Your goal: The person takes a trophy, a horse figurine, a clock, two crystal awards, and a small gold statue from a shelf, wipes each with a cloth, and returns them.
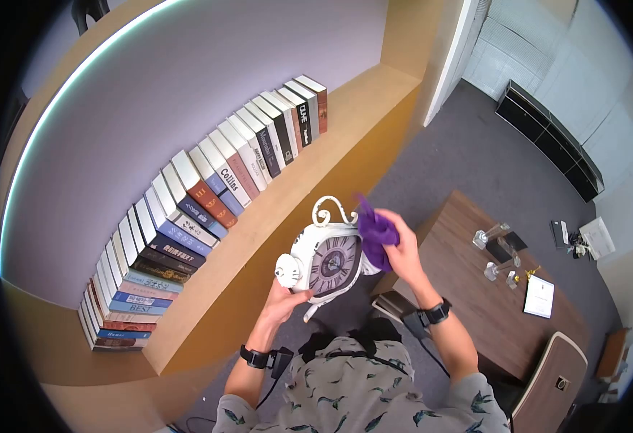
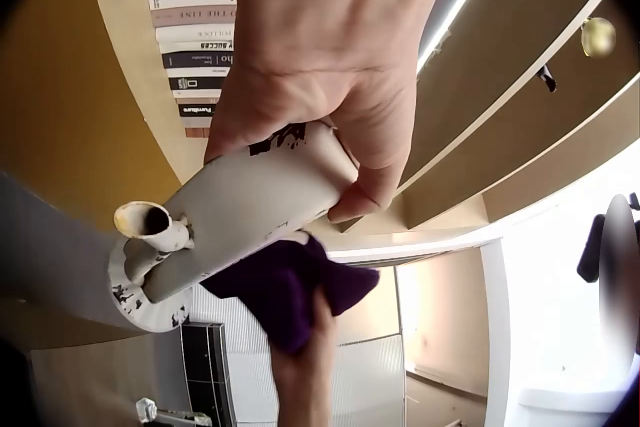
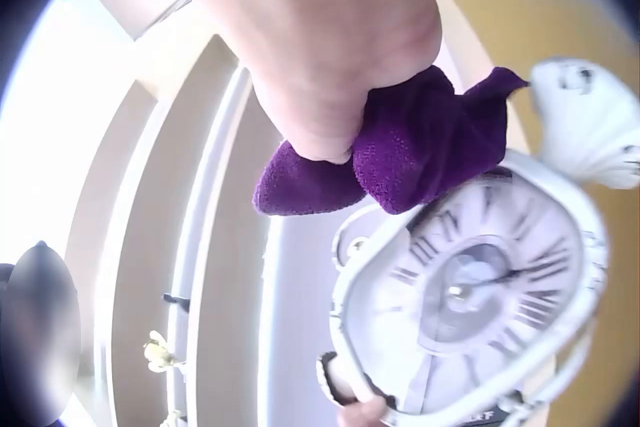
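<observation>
The clock (image 1: 334, 263) is held up in front of the person's body, off the shelf (image 1: 360, 97) and tilted, its top leaning a little towards one o'clock in the head view. Its casing is white, with dark chips where the paint is worn. A curled scroll (image 1: 334, 209) stands at twelve o'clock, a round knob (image 1: 286, 270) sticks out at nine and a thin foot (image 1: 316, 310) at seven. The face is pale, longer than it is wide, with rounded corners; it carries dark Roman numerals round a dark, ornate centre, and in the right wrist view light glares over part of it. The left wrist view shows a smooth, off-white side with black scuffs, a small hollow cup (image 2: 150, 221) with a yellowish rim, and a flared, chipped disc (image 2: 150, 292). The left hand (image 1: 280, 303) grips the casing at eight o'clock, thumb on the front edge and fingers curled round it, opened only as wide as the casing. The right hand (image 1: 403, 252), near three o'clock, is closed in a pinch on a crumpled cloth (image 1: 378, 234); the cloth is deep purple, with a fuzzy nap, and lies against the clock's edge at two o'clock. Beyond the clock, a leaning row of books (image 1: 222, 173) runs along the shelf from eight o'clock to twelve. A brown desk (image 1: 475, 274) lies at three, a chair (image 1: 555, 382) at four and a black cabinet (image 1: 551, 141) at two.
</observation>
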Action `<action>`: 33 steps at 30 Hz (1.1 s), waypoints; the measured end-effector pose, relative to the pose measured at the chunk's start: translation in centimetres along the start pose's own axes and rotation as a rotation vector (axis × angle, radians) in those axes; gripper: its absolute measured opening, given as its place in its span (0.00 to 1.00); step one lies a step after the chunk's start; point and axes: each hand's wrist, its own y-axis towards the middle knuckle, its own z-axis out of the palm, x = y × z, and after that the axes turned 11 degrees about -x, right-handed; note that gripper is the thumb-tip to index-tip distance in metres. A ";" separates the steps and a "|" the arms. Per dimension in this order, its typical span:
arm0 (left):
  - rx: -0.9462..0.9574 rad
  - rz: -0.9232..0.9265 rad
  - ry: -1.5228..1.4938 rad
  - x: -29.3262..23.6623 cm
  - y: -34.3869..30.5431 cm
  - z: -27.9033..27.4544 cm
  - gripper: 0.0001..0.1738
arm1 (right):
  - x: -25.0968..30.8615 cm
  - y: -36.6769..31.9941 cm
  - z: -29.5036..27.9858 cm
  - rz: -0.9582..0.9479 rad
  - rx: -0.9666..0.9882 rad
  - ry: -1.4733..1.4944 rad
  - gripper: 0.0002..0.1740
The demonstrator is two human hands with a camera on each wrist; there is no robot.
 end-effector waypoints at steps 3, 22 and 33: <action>0.097 0.051 0.147 0.9 -0.2 -1.4 0.41 | 4.3 3.6 1.8 -0.191 0.085 0.006 0.24; 0.031 0.043 0.041 1.3 -3.0 2.5 0.37 | -4.8 6.9 -3.1 0.470 0.905 0.341 0.30; 0.010 0.047 0.047 2.2 -2.8 3.1 0.36 | -7.1 5.7 -3.9 0.587 0.526 0.477 0.22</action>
